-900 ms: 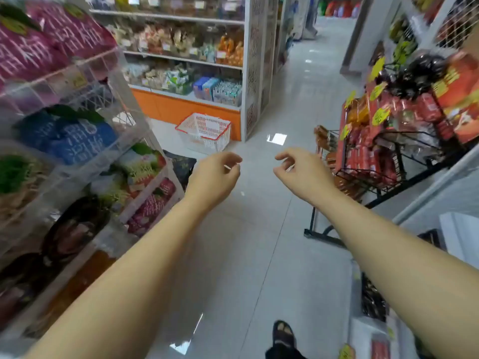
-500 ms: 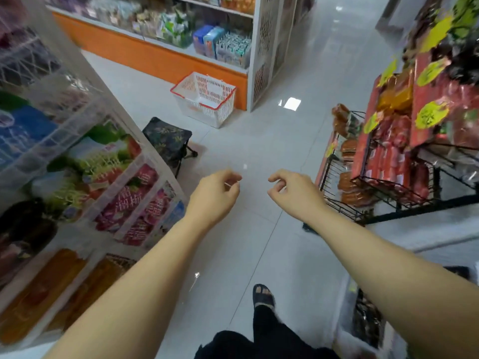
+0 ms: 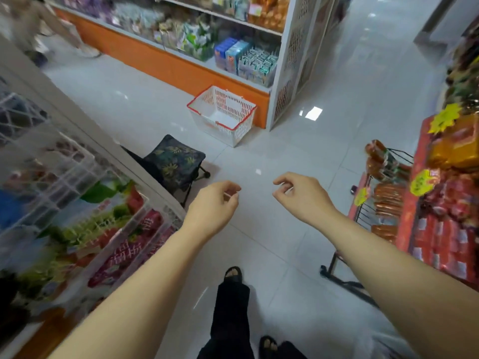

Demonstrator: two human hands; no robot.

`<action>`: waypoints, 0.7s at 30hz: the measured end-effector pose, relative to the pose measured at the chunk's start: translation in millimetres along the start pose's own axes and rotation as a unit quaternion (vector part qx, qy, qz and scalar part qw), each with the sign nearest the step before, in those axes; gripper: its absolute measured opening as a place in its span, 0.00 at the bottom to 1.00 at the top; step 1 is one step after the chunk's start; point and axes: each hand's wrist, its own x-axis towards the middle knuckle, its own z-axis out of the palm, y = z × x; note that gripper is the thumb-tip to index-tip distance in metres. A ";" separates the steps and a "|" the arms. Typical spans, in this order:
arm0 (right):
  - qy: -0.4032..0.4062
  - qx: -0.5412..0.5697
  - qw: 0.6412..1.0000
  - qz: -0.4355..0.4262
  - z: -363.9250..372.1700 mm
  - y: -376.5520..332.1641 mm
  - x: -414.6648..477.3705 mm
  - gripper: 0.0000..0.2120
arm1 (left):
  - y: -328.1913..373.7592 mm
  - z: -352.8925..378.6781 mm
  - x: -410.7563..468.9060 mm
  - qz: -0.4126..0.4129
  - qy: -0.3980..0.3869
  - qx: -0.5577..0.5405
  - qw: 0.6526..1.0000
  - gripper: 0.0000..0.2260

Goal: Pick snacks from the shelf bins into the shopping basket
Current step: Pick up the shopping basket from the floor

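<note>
1. Shopping basket (image 3: 245, 128): white mesh walls, red rim, white bottom showing. It stands on the floor (image 3: 298, 151), far centre, just beside the orange base of the far shelf (image 3: 166, 66).
2. Shelf bins (image 3: 77, 177), near left: clear plastic, blurred, cut off by the frame edge. Snack packs (image 3: 129, 255) inside are red and green, print unreadable.
3. Left grip (image 3: 212, 211) and right grip (image 3: 303, 198): over the floor, well apart from the basket, fingers loosely curled, grasping nothing.
4. Wire rack (image 3: 383, 203), right, partly cut off.

white red-rimmed shopping basket (image 3: 222, 115) upright on floor.
</note>
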 end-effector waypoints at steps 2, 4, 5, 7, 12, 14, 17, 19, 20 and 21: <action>-0.005 0.001 1.000 -0.003 -4.5 -9.8 30.5 0.11 | -5.8 -12.0 31.7 0.004 -0.002 0.009 1.000 0.11; -0.011 0.000 1.000 -0.004 -9.1 -18.3 59.1 0.10 | -11.7 -24.3 63.8 0.007 0.000 0.016 1.000 0.11; -0.010 0.000 1.000 -0.003 -11.9 -21.5 70.9 0.09 | -13.0 -29.9 77.9 0.007 -0.002 0.024 1.000 0.11; 0.000 0.000 1.000 0.001 -19.2 -26.3 96.2 0.09 | -13.4 -39.7 109.1 0.015 -0.003 0.040 0.999 0.11; 0.016 0.012 1.000 0.013 -37.1 -35.6 161.3 0.09 | -8.5 -59.8 176.6 0.024 0.006 0.029 0.999 0.12; 0.016 0.020 1.000 0.007 -43.7 -38.2 195.5 0.09 | -6.9 -65.7 206.1 0.018 0.017 0.020 0.999 0.11; 0.010 0.028 1.000 -0.008 -55.6 -42.4 249.7 0.09 | -2.7 -70.9 252.1 0.005 0.038 0.018 0.999 0.11; 0.000 0.023 1.000 -0.018 -65.0 -43.1 285.7 0.09 | 2.9 -72.1 282.3 -0.004 0.050 0.013 0.999 0.11; -0.006 0.017 1.000 -0.022 -71.0 -43.6 303.9 0.08 | 6.3 -72.4 297.6 -0.010 0.053 0.009 0.998 0.11; -0.012 0.011 1.000 -0.027 -77.2 -43.9 322.4 0.07 | 9.9 -72.9 313.5 -0.018 0.054 0.005 0.998 0.11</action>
